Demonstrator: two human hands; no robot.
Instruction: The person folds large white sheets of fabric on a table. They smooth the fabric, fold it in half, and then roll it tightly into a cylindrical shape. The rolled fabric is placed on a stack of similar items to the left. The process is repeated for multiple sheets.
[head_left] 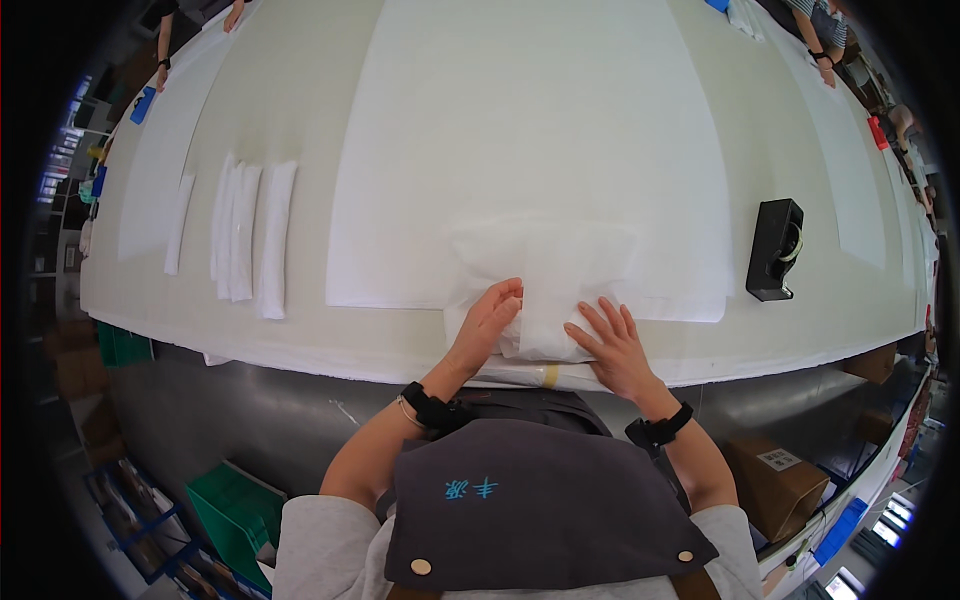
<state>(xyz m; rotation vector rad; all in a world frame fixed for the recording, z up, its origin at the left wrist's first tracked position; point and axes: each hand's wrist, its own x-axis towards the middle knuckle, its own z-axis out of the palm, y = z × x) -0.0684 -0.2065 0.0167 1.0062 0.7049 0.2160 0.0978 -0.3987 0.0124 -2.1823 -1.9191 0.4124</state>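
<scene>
You wear a charcoal bib apron (pixel 545 545) with blue characters (pixel 470 489), round brass-coloured snaps (pixel 421 567) and brown straps (pixel 697 586), a light-grey short-sleeved shirt (pixel 318 550), two black wristbands (pixel 663 429) and a thin pale bracelet (pixel 405 411) by the left one.

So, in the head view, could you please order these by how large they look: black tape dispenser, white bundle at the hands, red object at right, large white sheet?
1. Large white sheet
2. White bundle
3. Black tape dispenser
4. Red object; farther away, so its true size is unsure.

Bright, diffuse light washes the table (pixel 290 110), its edge bowed by fisheye distortion.
</scene>
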